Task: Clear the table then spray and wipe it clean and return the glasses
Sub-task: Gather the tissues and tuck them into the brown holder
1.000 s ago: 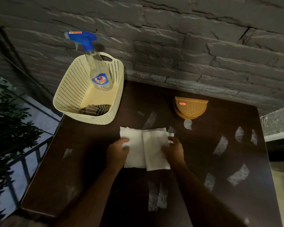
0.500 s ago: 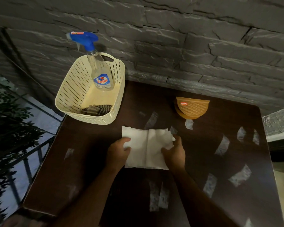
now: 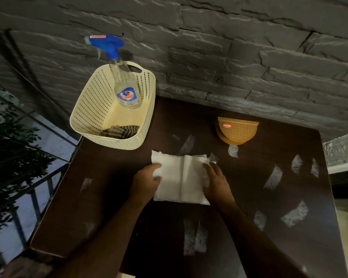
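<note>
While the white paper towel (image 3: 179, 178) is being held flat on the dark counter (image 3: 113, 187) at mid-frame, its edges are best being kept squared so a firm pad is formed for wiping. It is being pinched at its left edge by the left hand (image 3: 146, 182), and its right edge is being pressed under the right hand (image 3: 216, 182), fingers fairly straight. It is looking creased down the middle, soft and slightly ragged. Spray bottle (image 3: 123, 81) is standing in the cream basket (image 3: 84, 109), upper left.
</note>
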